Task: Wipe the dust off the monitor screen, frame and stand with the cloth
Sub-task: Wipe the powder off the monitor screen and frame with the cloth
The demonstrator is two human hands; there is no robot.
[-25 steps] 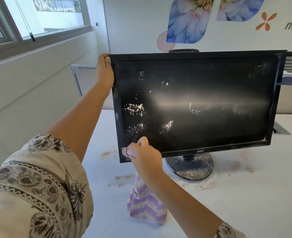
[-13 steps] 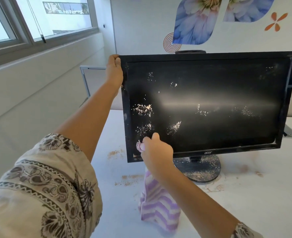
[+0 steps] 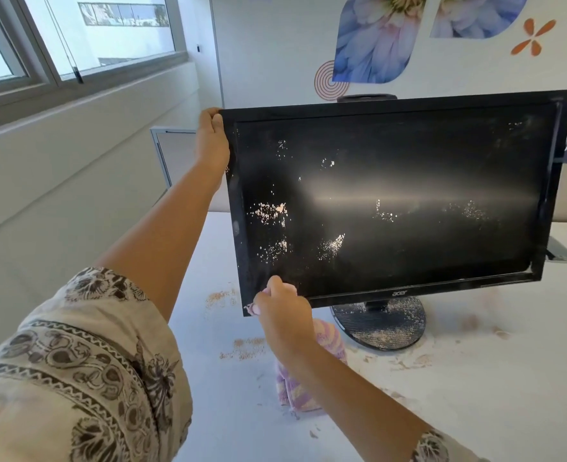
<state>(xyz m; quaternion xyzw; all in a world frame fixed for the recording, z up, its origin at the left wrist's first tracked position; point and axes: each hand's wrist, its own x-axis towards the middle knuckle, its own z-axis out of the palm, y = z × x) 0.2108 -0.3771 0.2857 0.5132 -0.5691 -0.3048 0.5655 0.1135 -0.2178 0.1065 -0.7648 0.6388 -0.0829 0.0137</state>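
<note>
A black monitor stands on a round stand speckled with white dust. White specks and smears cover its screen, mostly at the left and middle. My left hand grips the top left corner of the frame. My right hand holds a purple and white striped cloth bunched against the bottom left corner of the frame. The rest of the cloth hangs below my wrist.
The white desk carries brownish dust patches left of the stand and scattered flakes near the base. A grey partition stands behind the monitor. Windows line the left wall.
My right hand with the cloth has stayed at the bottom left corner, shifting slightly along the lower frame. My left hand has kept its grip on the top corner.
</note>
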